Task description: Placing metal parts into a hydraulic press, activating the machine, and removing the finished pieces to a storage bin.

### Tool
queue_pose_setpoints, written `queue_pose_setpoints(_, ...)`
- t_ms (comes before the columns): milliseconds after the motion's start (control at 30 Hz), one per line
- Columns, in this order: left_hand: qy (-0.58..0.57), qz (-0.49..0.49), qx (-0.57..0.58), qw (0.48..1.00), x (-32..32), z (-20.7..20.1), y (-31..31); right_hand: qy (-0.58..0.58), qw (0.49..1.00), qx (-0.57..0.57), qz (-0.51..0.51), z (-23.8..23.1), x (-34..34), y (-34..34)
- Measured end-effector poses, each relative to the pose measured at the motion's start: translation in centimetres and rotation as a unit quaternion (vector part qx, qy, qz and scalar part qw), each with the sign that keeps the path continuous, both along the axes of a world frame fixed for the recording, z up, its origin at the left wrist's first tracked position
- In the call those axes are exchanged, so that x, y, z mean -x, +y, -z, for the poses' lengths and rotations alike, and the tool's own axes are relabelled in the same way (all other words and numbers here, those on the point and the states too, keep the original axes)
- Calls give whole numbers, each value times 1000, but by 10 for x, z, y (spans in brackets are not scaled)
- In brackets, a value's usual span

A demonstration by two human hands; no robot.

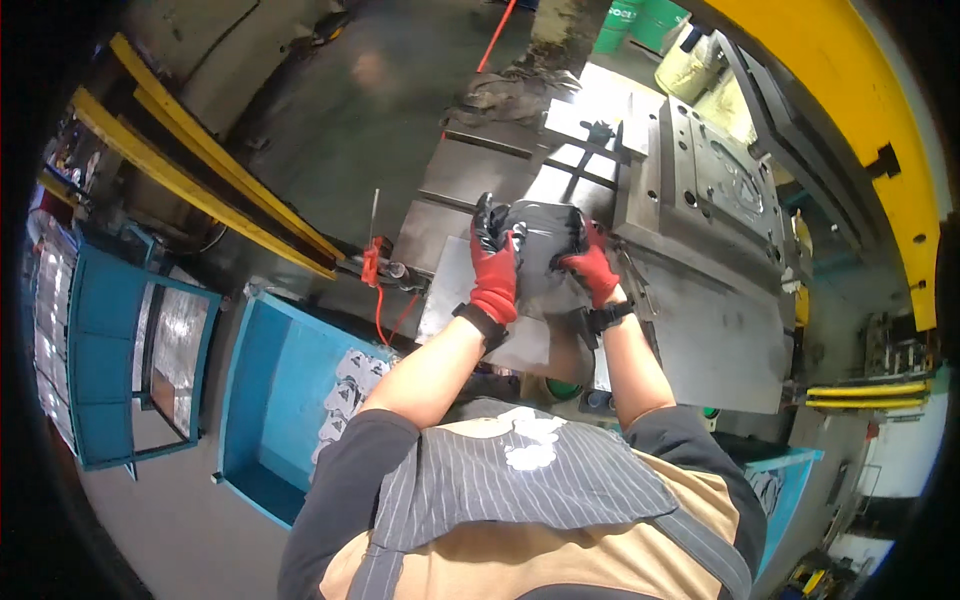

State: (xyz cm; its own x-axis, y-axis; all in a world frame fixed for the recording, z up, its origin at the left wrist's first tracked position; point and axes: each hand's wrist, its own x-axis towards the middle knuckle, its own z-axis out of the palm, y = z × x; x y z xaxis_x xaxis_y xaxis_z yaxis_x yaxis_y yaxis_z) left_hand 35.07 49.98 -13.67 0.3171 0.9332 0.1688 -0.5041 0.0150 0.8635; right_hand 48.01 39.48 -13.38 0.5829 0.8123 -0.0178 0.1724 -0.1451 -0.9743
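Note:
Both hands wear red gloves with black palms and fingers. Between them, over the steel table [715,345], is a dark, shiny, flat-looking piece [545,235] whose exact kind I cannot make out. My left hand [494,265] grips its left edge, fingers up along the side and thumb toward the middle. At the right edge my right hand [595,265] is closed on the same piece, thumb on the near face. A large steel die block [645,205] with bolt holes and a shaped recess lies just beyond my right hand.
Left of the table stands a blue bin [262,365] holding several grey cut metal pieces [350,385]. A red clamp-like fixture [374,262] with an orange cable sits at the table's left edge. A yellow machine frame [905,180] arches at right; yellow rails [205,200] slant at left.

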Motion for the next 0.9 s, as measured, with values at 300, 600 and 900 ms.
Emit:
queue_pose_setpoints(300,228,-72,-212,948,29,8,-29,-62,991,-115,24,46,31,-44)
queue_pose_setpoints(600,107,38,-153,982,31,16,-32,-78,993,-86,1,38,49,-70)
queue_pose_setpoints(900,244,-91,-251,932,34,10,-37,53,994,-69,65,54,64,-57)
